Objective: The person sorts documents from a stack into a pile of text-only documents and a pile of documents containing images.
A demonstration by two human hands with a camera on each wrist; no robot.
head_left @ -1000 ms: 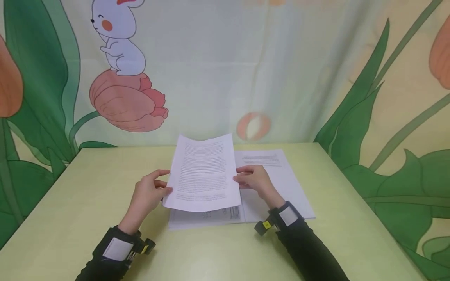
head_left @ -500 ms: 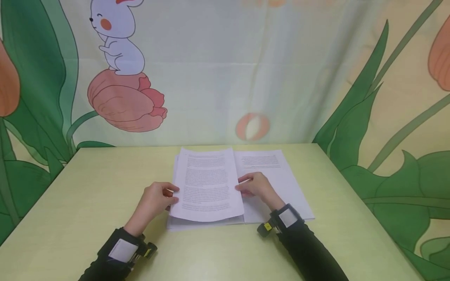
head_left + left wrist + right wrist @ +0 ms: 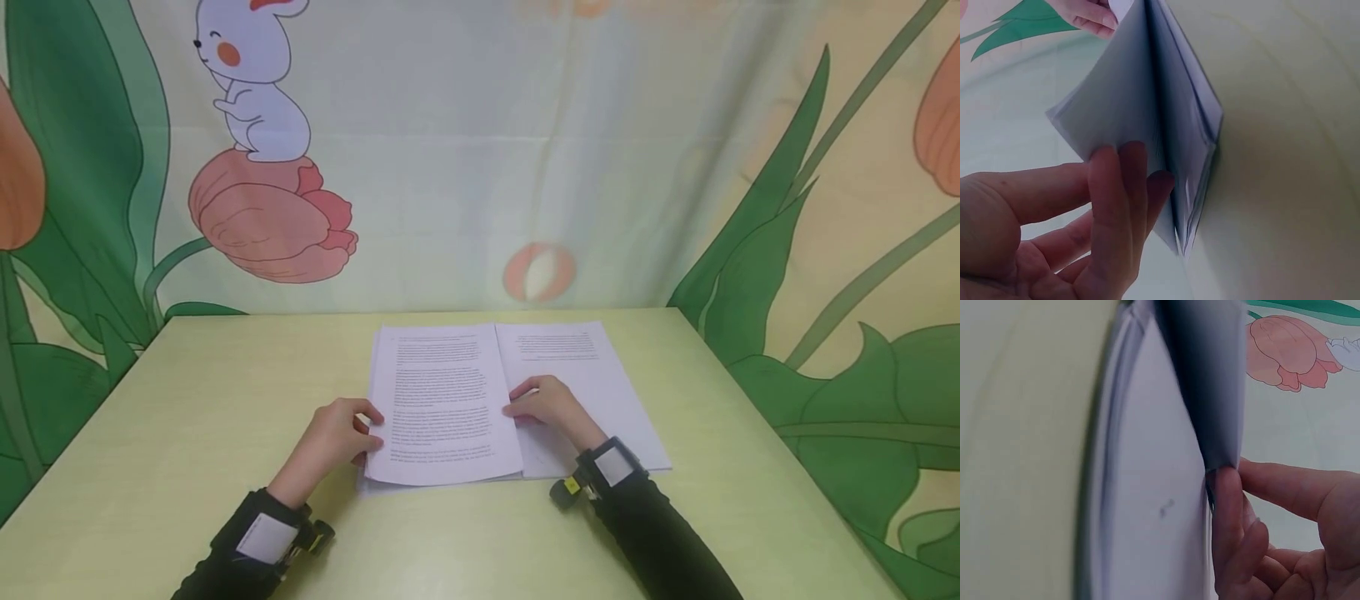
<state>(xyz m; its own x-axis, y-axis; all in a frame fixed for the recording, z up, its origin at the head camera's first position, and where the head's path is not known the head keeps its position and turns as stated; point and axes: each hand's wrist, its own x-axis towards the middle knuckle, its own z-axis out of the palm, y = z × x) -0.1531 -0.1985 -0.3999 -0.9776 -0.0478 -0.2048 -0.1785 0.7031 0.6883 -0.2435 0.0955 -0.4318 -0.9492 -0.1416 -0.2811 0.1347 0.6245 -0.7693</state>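
A printed sheet of paper (image 3: 442, 400), perhaps with others under it, lies almost level over the left one of two side-by-side paper stacks. My left hand (image 3: 333, 429) pinches its left edge, thumb on top and fingers beneath. On its right edge, the thumb and fingers of my right hand (image 3: 551, 406) pinch it too. The left wrist view shows a gap between the held paper (image 3: 1110, 106) and the lower stack (image 3: 1194, 125). The right stack (image 3: 600, 417), with a few printed lines at its top, lies flat under my right hand.
The pale yellow table (image 3: 465, 550) carries the papers near its far edge. Behind it hangs a curtain (image 3: 420, 183) printed with a rabbit and flowers. Each wrist wears a black band with a small camera, such as the right band (image 3: 613, 462).
Both hands have lowered the sheet from a raised, bowed position toward the left stack, bringing it nearer to me. It now covers nearly all of that stack.
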